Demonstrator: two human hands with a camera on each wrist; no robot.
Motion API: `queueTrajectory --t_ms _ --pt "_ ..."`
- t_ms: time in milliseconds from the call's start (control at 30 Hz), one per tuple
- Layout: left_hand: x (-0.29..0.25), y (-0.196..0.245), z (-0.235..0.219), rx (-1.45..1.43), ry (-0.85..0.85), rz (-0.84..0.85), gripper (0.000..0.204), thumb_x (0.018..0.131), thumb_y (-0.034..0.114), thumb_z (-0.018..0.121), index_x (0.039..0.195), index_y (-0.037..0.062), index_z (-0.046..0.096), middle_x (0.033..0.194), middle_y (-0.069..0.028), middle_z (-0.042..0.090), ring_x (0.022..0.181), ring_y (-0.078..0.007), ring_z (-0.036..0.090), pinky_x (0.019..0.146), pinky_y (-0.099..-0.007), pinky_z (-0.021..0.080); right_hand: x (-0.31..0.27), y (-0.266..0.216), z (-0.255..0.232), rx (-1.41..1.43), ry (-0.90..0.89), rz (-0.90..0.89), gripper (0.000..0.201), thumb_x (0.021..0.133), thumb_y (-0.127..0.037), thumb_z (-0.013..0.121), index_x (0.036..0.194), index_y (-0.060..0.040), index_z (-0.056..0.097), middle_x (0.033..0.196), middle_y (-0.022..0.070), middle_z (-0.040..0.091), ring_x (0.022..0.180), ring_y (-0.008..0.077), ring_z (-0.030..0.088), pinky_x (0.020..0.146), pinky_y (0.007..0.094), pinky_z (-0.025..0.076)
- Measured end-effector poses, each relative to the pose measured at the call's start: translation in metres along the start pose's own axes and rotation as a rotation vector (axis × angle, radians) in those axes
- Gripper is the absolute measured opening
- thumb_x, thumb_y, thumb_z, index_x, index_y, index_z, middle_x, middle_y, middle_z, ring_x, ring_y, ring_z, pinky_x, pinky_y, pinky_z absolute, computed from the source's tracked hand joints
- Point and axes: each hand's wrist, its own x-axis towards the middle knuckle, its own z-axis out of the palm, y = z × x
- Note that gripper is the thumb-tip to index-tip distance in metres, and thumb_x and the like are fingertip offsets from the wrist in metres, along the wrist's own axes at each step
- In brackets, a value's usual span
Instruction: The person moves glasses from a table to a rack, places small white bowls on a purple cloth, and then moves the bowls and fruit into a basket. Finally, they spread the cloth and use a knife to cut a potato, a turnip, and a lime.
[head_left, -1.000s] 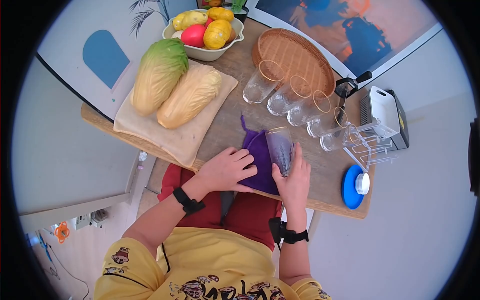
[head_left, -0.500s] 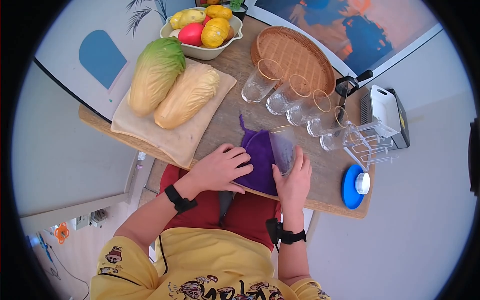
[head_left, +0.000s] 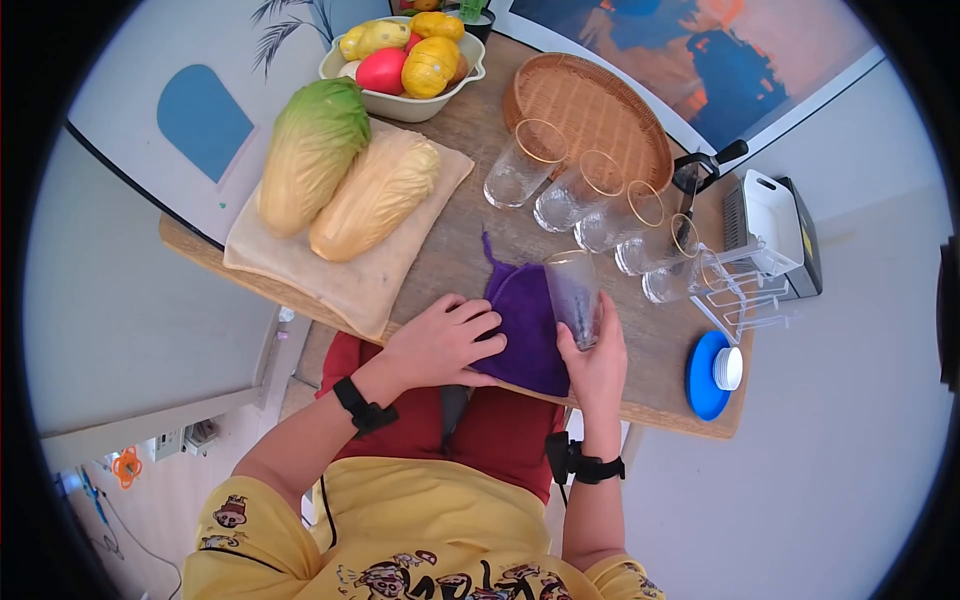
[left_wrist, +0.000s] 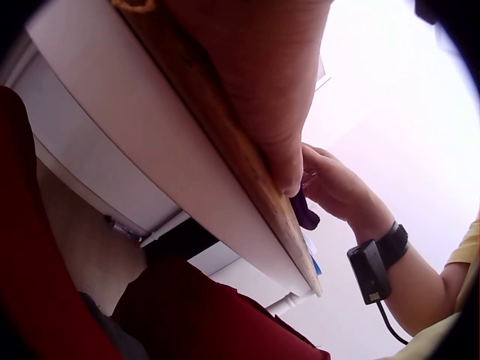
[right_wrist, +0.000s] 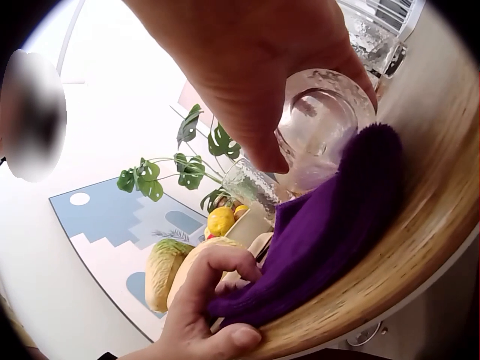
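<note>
A purple cloth (head_left: 525, 335) lies at the table's front edge, a thin cord at its far corner. My left hand (head_left: 440, 345) grips its left side, fingers curled over it; in the right wrist view that hand (right_wrist: 202, 304) has the thumb near the cloth's edge. Over the cloth's right edge, my right hand (head_left: 597, 365) holds a gold-rimmed clear glass (head_left: 573, 295) near its base, tilted, rim pointing away. The glass base (right_wrist: 319, 124) shows close beside the raised purple cloth (right_wrist: 330, 225) in the right wrist view.
Several clear glasses (head_left: 585, 190) stand in a row behind, before a round wicker tray (head_left: 600, 100). Right: wire rack (head_left: 745, 295), blue plate (head_left: 706, 385) with white lids. Left: two cabbages (head_left: 315, 160) on a beige mat (head_left: 400, 260); behind, a fruit bowl (head_left: 410, 107).
My right hand has shifted slightly to the right with the glass, and the cloth's right edge has moved the same way. My left hand went slightly left, then stayed nearly still.
</note>
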Motion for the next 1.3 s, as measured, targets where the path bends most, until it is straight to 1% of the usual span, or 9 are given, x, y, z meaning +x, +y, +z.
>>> queueTrajectory --t_ms 167,233,500,567,600,767,867,1167,1300 --pt "-0.001 -0.001 0.002 0.003 0.009 0.001 0.053 0.075 0.052 0.078 0.109 0.0142 0.062 0.120 -0.0060 0.058 0.121 -0.0266 0.053 0.099 -0.0427 0.045 -0.014 -0.024 0.002 -0.115 -0.012 -0.118 0.076 0.077 -0.021 0.082 0.143 -0.0041 0.047 0.124 0.0214 0.061 0.111 0.0403 0.062 0.090 0.0471 0.053" --pt "-0.001 -0.001 0.003 0.004 0.007 0.006 0.055 0.075 0.054 0.077 0.110 0.0136 0.063 0.119 -0.0067 0.058 0.120 -0.0274 0.054 0.098 -0.0438 0.045 -0.022 -0.038 0.000 0.073 -0.187 -0.080 0.077 0.077 -0.021 0.082 0.144 -0.0045 0.047 0.128 0.0223 0.058 0.111 0.0421 0.061 0.092 0.0474 0.053" --pt "0.000 0.000 -0.001 -0.009 -0.010 -0.016 0.053 0.072 0.048 0.081 0.109 0.0155 0.061 0.119 -0.0056 0.056 0.120 -0.0279 0.052 0.098 -0.0424 0.045 -0.007 -0.028 -0.002 0.159 -0.192 0.081 0.075 0.077 -0.020 0.082 0.143 -0.0034 0.049 0.113 0.0172 0.067 0.104 0.0357 0.063 0.091 0.0445 0.053" --pt "0.000 0.001 0.000 -0.009 -0.003 -0.017 0.053 0.072 0.048 0.081 0.109 0.0156 0.061 0.119 -0.0057 0.056 0.120 -0.0279 0.052 0.098 -0.0425 0.045 -0.005 -0.026 -0.003 -0.030 -0.121 -0.150 0.072 0.079 -0.021 0.081 0.142 -0.0029 0.050 0.116 0.0177 0.067 0.104 0.0343 0.063 0.092 0.0448 0.052" --pt "0.000 0.001 0.000 -0.009 0.002 -0.019 0.053 0.072 0.048 0.081 0.109 0.0157 0.061 0.119 -0.0057 0.056 0.120 -0.0280 0.052 0.098 -0.0426 0.045 -0.005 -0.025 -0.005 -0.031 -0.122 -0.152 0.072 0.079 -0.021 0.081 0.142 -0.0029 0.050 0.116 0.0177 0.067 0.104 0.0343 0.063 0.092 0.0448 0.052" --pt "-0.001 0.000 0.002 -0.004 -0.003 -0.015 0.054 0.073 0.051 0.079 0.110 0.0151 0.062 0.119 -0.0061 0.057 0.120 -0.0281 0.053 0.099 -0.0433 0.045 -0.003 -0.019 -0.011 0.221 -0.334 0.007 0.074 0.080 -0.020 0.081 0.144 -0.0029 0.049 0.123 0.0202 0.065 0.114 0.0373 0.060 0.098 0.0452 0.049" --pt "-0.001 -0.001 0.003 0.012 -0.005 -0.009 0.055 0.075 0.055 0.077 0.110 0.0145 0.063 0.118 -0.0066 0.058 0.120 -0.0282 0.054 0.099 -0.0440 0.046 -0.001 -0.010 -0.009 0.148 -0.130 -0.052 0.076 0.080 -0.019 0.081 0.147 -0.0039 0.046 0.129 0.0211 0.061 0.116 0.0386 0.060 0.098 0.0450 0.050" --pt "-0.001 -0.001 0.002 0.019 -0.008 -0.010 0.055 0.076 0.055 0.076 0.110 0.0147 0.063 0.118 -0.0064 0.058 0.120 -0.0278 0.053 0.099 -0.0437 0.046 0.002 -0.025 0.002 -0.130 -0.059 -0.099 0.078 0.078 -0.021 0.083 0.145 -0.0059 0.046 0.128 0.0213 0.060 0.114 0.0412 0.059 0.095 0.0472 0.051" --pt "-0.001 -0.001 0.003 0.019 -0.002 -0.019 0.053 0.073 0.050 0.080 0.110 0.0165 0.061 0.121 -0.0051 0.056 0.121 -0.0270 0.052 0.097 -0.0415 0.045 -0.014 -0.039 0.003 0.136 -0.202 -0.085 0.078 0.076 -0.022 0.084 0.143 -0.0041 0.047 0.121 0.0204 0.062 0.104 0.0377 0.064 0.088 0.0462 0.054"
